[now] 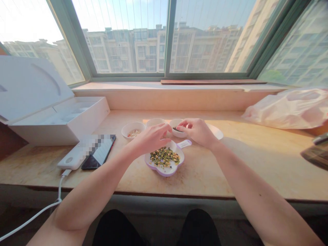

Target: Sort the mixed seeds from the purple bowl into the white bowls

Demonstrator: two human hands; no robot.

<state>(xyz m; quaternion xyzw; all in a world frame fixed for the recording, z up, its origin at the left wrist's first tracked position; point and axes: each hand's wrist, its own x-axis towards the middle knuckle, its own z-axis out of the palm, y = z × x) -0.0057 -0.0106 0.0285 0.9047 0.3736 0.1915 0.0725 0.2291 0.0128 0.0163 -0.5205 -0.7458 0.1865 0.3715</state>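
Note:
A flower-shaped white dish [166,172] with a lilac outside and a short handle holds a mix of green, yellow and black beans [164,156]. My left hand [155,135] hovers over its back edge, thumb and fingers apart, with nothing visible between them. Behind it stands a white middle bowl [155,121], its contents mostly hidden. My right hand [197,131] dips its fingertips into the right white bowl [179,134], which holds dark beans [176,129]. Those fingers are pinched together; whatever they grip is too small to name. A left bowl [125,131] contains pale, brownish pieces.
To the left are an open white box [89,116], a white power bank [74,157] with a cable [59,191], and a black phone [98,155]. A white plate [217,132] lies behind my right wrist. A plastic bag [287,109] rests at right, below the windows.

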